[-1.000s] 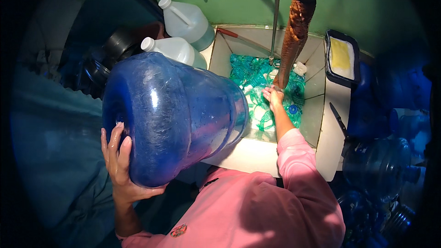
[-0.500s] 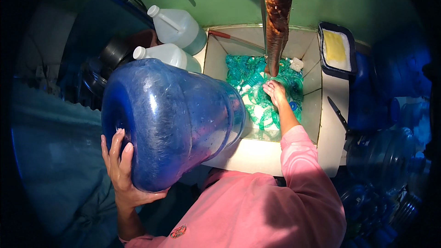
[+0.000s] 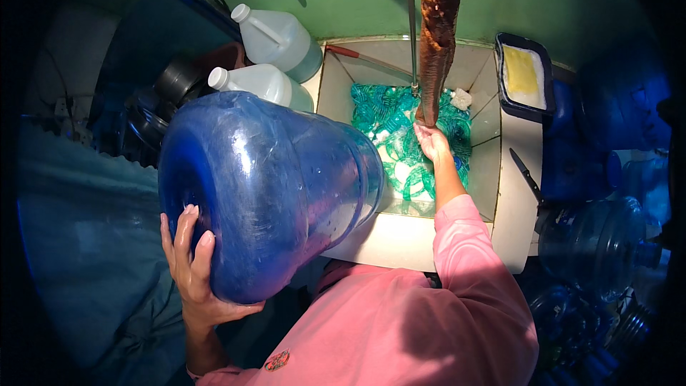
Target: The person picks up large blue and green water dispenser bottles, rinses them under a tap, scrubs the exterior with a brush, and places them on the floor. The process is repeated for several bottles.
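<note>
1. The large blue bottle [image 3: 286, 193] lies on its side, left of and partly over the tiled basin [image 3: 484, 164], its base facing left.
2. The left hand [image 3: 191, 268] grips that base, fingers spread across it and thumb underneath.
3. The right hand [image 3: 434, 144] is open over the basin, at the lower end of a brown pipe [image 3: 438, 43]; contact is unclear.
4. Green translucent strips [image 3: 371, 104] fill the basin's bottom.
5. Beyond the bottle stand two capped jugs [image 3: 282, 46]; a knife [image 3: 525, 175] lies right of the basin.
</note>
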Motion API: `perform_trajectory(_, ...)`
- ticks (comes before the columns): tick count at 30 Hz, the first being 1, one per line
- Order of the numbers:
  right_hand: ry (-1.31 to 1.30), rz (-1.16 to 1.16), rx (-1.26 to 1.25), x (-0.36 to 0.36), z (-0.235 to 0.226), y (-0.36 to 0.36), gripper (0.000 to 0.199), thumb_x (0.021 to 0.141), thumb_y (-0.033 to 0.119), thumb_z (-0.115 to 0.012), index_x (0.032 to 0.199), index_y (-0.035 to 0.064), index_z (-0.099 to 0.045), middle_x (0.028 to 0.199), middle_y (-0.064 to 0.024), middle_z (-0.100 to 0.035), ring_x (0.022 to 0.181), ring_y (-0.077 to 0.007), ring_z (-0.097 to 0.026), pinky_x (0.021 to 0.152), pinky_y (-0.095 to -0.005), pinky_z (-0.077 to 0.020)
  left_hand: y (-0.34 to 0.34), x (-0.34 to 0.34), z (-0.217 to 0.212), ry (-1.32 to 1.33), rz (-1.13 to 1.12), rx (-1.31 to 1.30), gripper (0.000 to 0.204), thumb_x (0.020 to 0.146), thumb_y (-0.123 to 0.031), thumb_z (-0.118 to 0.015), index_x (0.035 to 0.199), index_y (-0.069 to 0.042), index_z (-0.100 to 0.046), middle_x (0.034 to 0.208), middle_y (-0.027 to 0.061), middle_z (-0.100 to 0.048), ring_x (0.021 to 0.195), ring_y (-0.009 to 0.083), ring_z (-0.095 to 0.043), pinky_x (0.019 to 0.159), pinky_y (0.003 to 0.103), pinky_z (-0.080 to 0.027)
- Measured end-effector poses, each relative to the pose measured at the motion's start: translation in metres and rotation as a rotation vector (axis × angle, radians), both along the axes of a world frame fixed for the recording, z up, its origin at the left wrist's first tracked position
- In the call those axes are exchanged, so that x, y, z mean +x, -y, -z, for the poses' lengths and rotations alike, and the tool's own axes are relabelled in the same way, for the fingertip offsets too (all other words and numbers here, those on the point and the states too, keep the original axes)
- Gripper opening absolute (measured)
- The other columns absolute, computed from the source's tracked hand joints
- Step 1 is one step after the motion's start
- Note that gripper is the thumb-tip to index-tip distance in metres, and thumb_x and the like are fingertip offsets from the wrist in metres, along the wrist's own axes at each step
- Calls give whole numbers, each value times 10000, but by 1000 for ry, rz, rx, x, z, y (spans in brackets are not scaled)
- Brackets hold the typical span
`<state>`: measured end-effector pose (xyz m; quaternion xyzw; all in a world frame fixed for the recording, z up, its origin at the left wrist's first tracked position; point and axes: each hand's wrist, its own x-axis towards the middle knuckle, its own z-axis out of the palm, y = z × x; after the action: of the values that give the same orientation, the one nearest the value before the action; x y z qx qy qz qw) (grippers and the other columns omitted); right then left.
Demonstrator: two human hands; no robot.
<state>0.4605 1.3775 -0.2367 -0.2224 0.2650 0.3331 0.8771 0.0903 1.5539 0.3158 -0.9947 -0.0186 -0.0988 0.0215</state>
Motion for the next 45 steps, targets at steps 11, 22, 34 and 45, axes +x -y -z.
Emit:
perform_trajectory(11,388,-162,-621,-12,-19,-18,184,902,20,-582,1085,15,-603,871,-85,-672,658,-145,-642,506,-253,-475,2,0,0,1,-35,-46,1104,597,-619,-796,1478,-111,-364,1468,263,-420,1355,471,-399,1133,650,-231)
perform_trajectory(22,332,-679,-1618,-46,78,85,393,918,322,-520,1170,65,-679,1172,-238,-662,1120,-432,-612,1005,-484,-470,2,22,-5,20,-182,-191,1140,480,-303,-853,1472,-10,-373,1447,239,-429,1316,420,-443,1083,528,-347)
perform_trajectory(34,409,-1218,-1737,-37,91,121,292,923,168,-531,1144,69,-694,1219,-177,-668,1144,-325,-645,968,-430,-514,-2,16,-4,21,-226,-153,1135,472,-357,-844,1454,0,-400,1409,277,-463,1273,444,-485,1048,554,-389)
perform_trajectory(45,167,-385,-285,9,16,44,166,954,273,-594,897,118,-611,617,58,-387,426,-39,-292,354,-227,-206,13,56,-11,-14,-171,-185,1068,514,-252,-839,1455,-20,-390,1411,230,-468,1298,412,-470,1090,510,-357)
